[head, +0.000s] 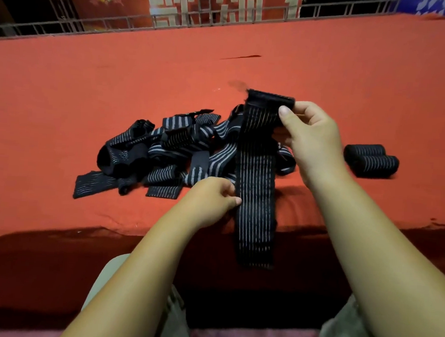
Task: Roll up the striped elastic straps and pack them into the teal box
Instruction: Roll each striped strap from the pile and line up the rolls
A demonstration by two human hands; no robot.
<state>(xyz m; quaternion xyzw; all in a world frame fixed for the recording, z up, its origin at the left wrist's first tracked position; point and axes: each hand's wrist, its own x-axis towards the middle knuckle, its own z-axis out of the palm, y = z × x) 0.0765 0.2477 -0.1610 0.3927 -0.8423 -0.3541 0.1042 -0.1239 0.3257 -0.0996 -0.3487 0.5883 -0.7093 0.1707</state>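
The striped elastic strap (pixel 257 176) in hand hangs lengthwise above the near edge of the red worktop (pixel 328 70), its lower end dangling past that edge toward the person's lap. The right hand (pixel 310 137) holds the upper end, thumb and fingers (pixel 285 113) closed in a pinch on the darker, thicker band there (probably a fastener patch; the texture cannot be confirmed). The left hand (pixel 211 199) pinches the strap's left edge about midway down, fingers curled. The material appears light, soft and limp, with stretch along its length; it should not slip readily, but it will twist or sag if left slack. Take hold at one end across the full width and keep light tension while winding, so that the edges stay aligned and the roll does not cone. The pile of loose straps (pixel 165 148) lies on the worktop to the left, just behind the held strap and tangled; the count cannot be determined. Two rolled straps (pixel 370 160) rest side by side, touching, to the right. The teal box is not in view. The right fingertips behind the strap are hidden, and the strap's lower end merges with the dark shadow under the worktop.
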